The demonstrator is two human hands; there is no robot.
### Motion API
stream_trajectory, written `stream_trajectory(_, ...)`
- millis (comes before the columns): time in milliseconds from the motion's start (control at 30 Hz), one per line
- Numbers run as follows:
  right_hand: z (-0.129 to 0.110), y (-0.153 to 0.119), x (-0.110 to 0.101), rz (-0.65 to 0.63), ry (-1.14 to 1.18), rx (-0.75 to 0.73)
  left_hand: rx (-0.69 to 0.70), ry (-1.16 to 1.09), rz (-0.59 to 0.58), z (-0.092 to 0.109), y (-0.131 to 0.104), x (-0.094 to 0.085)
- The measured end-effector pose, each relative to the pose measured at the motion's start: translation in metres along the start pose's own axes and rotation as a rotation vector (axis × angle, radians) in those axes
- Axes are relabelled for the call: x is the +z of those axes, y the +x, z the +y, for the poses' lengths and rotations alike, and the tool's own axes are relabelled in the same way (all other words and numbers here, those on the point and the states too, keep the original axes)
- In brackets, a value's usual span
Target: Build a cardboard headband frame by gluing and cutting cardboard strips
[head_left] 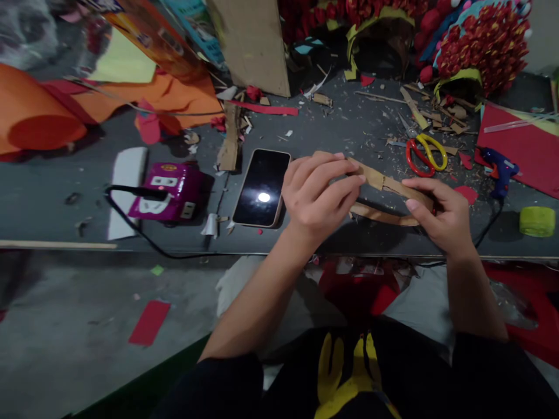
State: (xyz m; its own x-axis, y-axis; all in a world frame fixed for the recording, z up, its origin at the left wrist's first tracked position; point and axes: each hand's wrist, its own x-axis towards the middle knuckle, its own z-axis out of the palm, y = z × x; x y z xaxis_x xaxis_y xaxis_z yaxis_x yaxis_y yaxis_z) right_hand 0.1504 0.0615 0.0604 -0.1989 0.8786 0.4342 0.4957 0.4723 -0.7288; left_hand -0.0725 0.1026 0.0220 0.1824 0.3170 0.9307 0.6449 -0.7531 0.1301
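Between my two hands is a cardboard strip bent round into a loop, just above the grey table near its front edge. My left hand has its fingers curled over the loop's left end. At the right end, my right hand pinches the strip between thumb and fingers. A seam shows on the upper band between the hands. Left of my left hand lies a phone with a dark screen and a bright reflection. Scissors with red and yellow handles rest beyond my right hand.
A blue glue gun and yellow-green tape roll are at the right. A purple power strip with a plugged-in black cord sits left. Cardboard scraps litter the table; red flower-covered pieces stand behind.
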Motion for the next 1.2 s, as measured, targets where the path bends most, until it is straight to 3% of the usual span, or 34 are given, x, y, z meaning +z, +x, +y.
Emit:
stream_trajectory(167,0.000,0.000,0.000,0.001,-0.011,0.000,-0.059,0.090,-0.045,-0.001,-0.006,0.002)
stream_trajectory(267,0.000,0.000,0.000,-0.003,-0.010,0.000,-0.071,0.011,-0.047,-0.001,-0.006,0.002)
stream_trajectory(433,0.000,0.000,-0.001,-0.004,-0.018,0.000,0.019,0.028,0.064,0.002,0.004,0.002)
stream_trajectory(533,0.000,0.000,-0.001,-0.007,-0.011,0.013,0.051,0.132,0.063,0.003,0.009,0.002)
stream_trajectory(667,-0.001,0.000,-0.002,-0.007,-0.038,0.043,0.047,0.105,0.073,0.003,0.007,0.001)
stream_trajectory(800,-0.002,0.000,-0.002,0.008,-0.032,0.038,-0.006,0.116,0.007,0.002,0.004,0.001)
stream_trajectory(1000,-0.001,0.001,-0.001,0.014,-0.008,0.028,0.061,0.052,0.075,0.003,0.007,0.001)
stream_trajectory(1200,-0.001,0.001,0.000,0.006,-0.034,0.042,-0.056,-0.069,-0.004,0.001,-0.002,0.002)
